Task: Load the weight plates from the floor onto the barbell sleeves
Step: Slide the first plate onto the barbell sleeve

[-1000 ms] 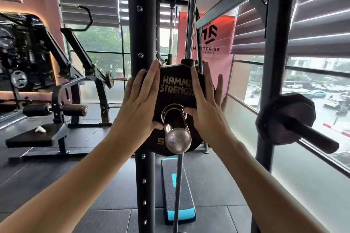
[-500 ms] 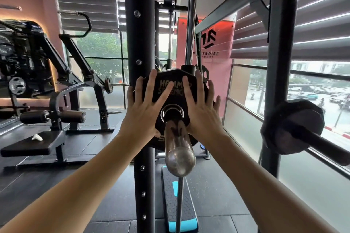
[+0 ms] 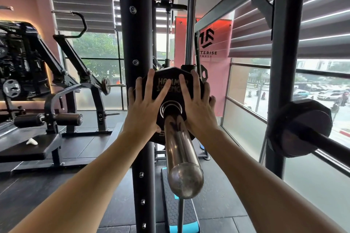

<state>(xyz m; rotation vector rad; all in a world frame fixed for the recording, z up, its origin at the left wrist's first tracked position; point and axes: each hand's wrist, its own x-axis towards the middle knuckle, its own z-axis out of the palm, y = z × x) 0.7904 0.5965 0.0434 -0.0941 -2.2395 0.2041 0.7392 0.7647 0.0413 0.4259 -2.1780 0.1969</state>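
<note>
Palms of left hand [image 3: 145,108] and right hand [image 3: 197,106], fingers spread flat, gripping nothing, should press weight plate [image 3: 175,79] evenly along barbell sleeve [image 3: 180,145] at frame centre.

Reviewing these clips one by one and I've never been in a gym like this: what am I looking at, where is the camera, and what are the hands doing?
The camera sits on the person's head, looking forward and down along both forearms. The shiny steel barbell sleeve points toward the camera. A black many-sided weight plate with gold lettering is threaded on it. The left hand and right hand lie flat on its face, fingers spread, pressing rather than gripping. A black upright rack post stands behind. Another black plate on a storage peg hangs at right.
</note>
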